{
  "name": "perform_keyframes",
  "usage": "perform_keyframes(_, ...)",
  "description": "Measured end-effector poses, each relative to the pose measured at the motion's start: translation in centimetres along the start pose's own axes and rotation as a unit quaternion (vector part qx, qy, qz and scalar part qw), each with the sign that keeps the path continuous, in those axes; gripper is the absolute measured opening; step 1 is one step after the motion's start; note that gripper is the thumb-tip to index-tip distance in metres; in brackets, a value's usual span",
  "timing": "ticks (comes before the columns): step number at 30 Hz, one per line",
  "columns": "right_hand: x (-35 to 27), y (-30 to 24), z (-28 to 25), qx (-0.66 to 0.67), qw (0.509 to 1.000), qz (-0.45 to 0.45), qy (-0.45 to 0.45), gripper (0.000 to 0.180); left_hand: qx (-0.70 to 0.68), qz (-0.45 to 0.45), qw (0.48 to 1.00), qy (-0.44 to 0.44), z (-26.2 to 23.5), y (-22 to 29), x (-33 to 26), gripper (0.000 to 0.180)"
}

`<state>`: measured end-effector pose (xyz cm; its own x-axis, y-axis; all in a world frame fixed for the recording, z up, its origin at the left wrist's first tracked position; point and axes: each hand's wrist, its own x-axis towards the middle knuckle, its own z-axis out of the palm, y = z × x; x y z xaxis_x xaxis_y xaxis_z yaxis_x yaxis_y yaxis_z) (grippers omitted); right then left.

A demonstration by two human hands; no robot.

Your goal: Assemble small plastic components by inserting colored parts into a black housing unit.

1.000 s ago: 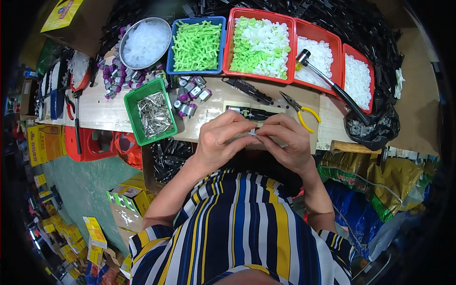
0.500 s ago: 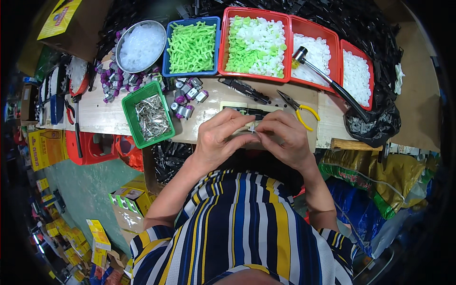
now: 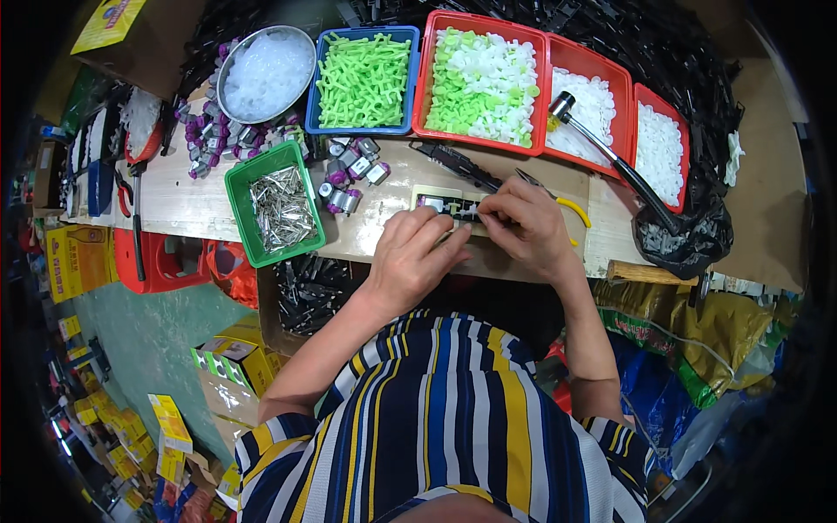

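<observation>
A black plastic housing (image 3: pixel 455 207) lies in a cream-coloured holder (image 3: pixel 427 190) at the front of the bench, with small white parts inside. My right hand (image 3: pixel 529 228) is over the holder's right end, thumb and forefinger pinched at a small white plastic part (image 3: pixel 469 212) in the housing. My left hand (image 3: pixel 411 260) rests at the holder's near left edge with its fingers curled together; what they hold, if anything, is hidden. Just behind my right hand lie yellow-handled pliers (image 3: pixel 575 209), partly covered by it. A long black plastic part (image 3: pixel 455 166) lies behind the holder.
A green bin of metal pins (image 3: pixel 234 196) stands left, beside several small motors (image 3: pixel 342 200). Along the back stand a metal bowl (image 3: pixel 307 83), a blue bin (image 3: pixel 312 118) and red bins (image 3: pixel 422 113) of plastic parts. A hammer (image 3: pixel 632 174) lies across the right bins.
My hands have come apart from their joint grip on a small white part. The right has lowered onto the housing; the left has moved down and nearer me. The view has shifted slightly.
</observation>
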<state>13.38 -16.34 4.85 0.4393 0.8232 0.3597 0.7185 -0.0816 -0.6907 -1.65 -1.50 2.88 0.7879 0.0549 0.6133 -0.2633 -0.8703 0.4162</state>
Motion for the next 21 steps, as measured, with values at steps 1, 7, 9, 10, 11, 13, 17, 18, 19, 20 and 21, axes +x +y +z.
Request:
perform_keyframes(1,0.1,0.0,-0.2,-0.009,1.0,-0.002,-0.004,0.014,0.005,0.002,1.0,-0.003,0.1,0.0,0.0,0.038)
perform_keyframes(7,0.3,0.4,-0.3,-0.04,0.998,-0.029,-0.026,0.017,0.019,0.008,1.0,-0.005,0.5,-0.4,-0.3,0.039)
perform_keyframes(9,0.3,0.3,-0.4,-0.046,0.998,-0.036,-0.034,0.017,0.022,0.012,1.0,-0.005,0.6,-0.4,-0.1,0.039)
perform_keyframes(10,0.4,0.2,-0.7,-0.054,0.997,-0.035,-0.048,0.017,0.022,0.014,1.0,-0.007,0.7,-0.3,0.0,0.039)
perform_keyframes(11,0.5,0.0,-0.8,-0.06,0.996,-0.036,-0.063,0.017,0.025,0.014,1.0,-0.008,0.6,-0.3,0.1,0.039)
perform_keyframes(13,0.8,-0.2,-1.0,-0.06,0.995,-0.035,-0.077,0.016,0.033,0.013,0.999,-0.022,0.5,-0.2,0.4,0.039)
perform_keyframes(17,1.2,-0.3,-1.5,-0.063,0.991,-0.035,-0.109,0.016,0.048,0.021,0.998,-0.041,0.6,-0.5,0.3,0.04)
perform_keyframes(18,1.2,-0.2,-1.5,-0.063,0.991,-0.036,-0.109,0.016,0.049,0.02,0.998,-0.04,0.6,-0.6,0.2,0.04)
perform_keyframes(19,1.2,-0.2,-1.5,-0.055,0.992,-0.028,-0.108,0.017,0.054,0.022,0.997,-0.04,0.6,-0.6,0.2,0.04)
perform_keyframes(20,1.1,-0.2,-1.5,-0.05,0.993,-0.018,-0.106,0.019,0.056,0.024,0.997,-0.04,0.7,-0.6,0.2,0.04)
perform_keyframes(21,1.1,-0.3,-1.4,-0.051,0.993,-0.017,-0.106,0.019,0.055,0.025,0.997,-0.04,0.8,-0.6,0.2,0.04)
